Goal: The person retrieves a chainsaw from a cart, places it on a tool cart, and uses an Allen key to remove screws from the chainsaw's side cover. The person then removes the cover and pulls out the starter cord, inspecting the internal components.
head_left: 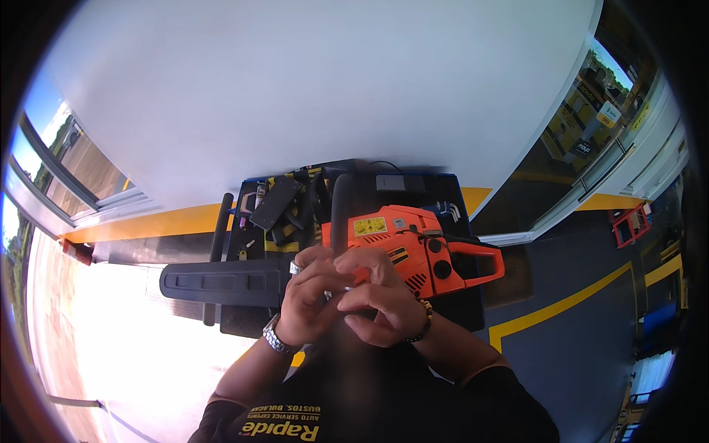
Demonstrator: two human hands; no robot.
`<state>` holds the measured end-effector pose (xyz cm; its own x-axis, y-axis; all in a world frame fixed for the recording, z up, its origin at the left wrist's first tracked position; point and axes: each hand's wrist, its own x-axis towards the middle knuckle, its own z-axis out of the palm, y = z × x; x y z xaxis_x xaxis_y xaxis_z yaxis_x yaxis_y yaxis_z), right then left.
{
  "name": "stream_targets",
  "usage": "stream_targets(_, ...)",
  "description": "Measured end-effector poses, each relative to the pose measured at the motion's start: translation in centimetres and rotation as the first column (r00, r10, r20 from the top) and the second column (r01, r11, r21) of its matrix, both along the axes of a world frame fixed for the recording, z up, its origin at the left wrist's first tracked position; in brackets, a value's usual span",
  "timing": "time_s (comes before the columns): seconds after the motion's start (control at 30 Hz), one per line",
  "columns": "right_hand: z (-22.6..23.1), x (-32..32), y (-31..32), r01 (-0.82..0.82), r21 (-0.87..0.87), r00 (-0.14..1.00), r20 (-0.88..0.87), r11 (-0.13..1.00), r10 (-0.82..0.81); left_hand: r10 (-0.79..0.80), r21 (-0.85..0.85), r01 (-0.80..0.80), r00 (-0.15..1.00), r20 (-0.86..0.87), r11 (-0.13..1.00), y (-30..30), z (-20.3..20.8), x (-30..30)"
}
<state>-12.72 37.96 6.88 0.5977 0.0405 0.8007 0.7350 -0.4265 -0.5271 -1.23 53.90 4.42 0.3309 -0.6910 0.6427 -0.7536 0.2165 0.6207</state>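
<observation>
1. Working close over an orange chainsaw [405, 255], lying across the front of a black table [467, 314]; pointing its black bar cover [220, 284] left, beyond the table's edge, and its rear handle [498, 263] right.
2. Perhaps risking a dropped part here: apparently handling something tiny by fingertip alone, right above the saw body. Showing only a pale glint between the fingers, too small and too covered to name.
3. Possibly risking a tipped or swivelled saw too, by leaning or bumping on that overhanging cover; perhaps also catching knuckles on the black front handle [340, 214], standing up just beyond the fingers.
4. Holding the left hand [314, 295] upright from a bent wrist, wearing a silver watch [275, 337]; bending the fingers inward toward the other hand. Hiding the tips partly, so cannot tell about a firm grip.
5. Holding the right hand [380, 299] level, above a beaded bracelet [423, 322]; bending thumb and forefinger nearly together, leaving only a narrow gap. Cannot tell about anything pinched inside.
6. Angling both forearms inward from below, meeting the hands in front of the chest.
7. Farther out, crowding the table's back left corner with loose tools [277, 205]; lying at the back right, silver hex keys [449, 211].
</observation>
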Motion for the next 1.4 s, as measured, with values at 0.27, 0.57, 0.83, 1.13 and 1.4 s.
stream_targets(0.27,-1.5,-0.4,1.6,0.234,0.016,0.967,-0.104,0.972,-0.231,0.086,-0.040,-0.086,0.996,0.005,0.995,-0.5,-0.3,-0.4)
stream_targets(0.57,0.2,0.1,0.5,0.090,-0.079,0.992,-0.083,0.993,-0.097,0.146,-0.132,-0.153,0.988,-0.058,0.979,-1.1,-1.6,-1.6)
stream_targets(0.83,-1.8,0.3,2.4,0.088,0.545,0.969,-0.240,0.834,0.054,0.071,-0.148,-0.063,0.996,0.049,0.987,-0.4,-3.5,-1.5)
stream_targets(1.13,0.3,1.6,1.1,0.091,-0.114,0.995,0.057,0.989,-0.085,0.236,-0.268,-0.247,0.969,-0.072,0.931,-1.0,-3.2,-2.7)
stream_targets(1.4,-1.6,-0.6,0.9,0.258,0.289,0.926,-0.345,0.922,-0.151,0.256,-0.258,-0.277,0.960,-0.113,0.926,-1.9,-4.1,-3.3)
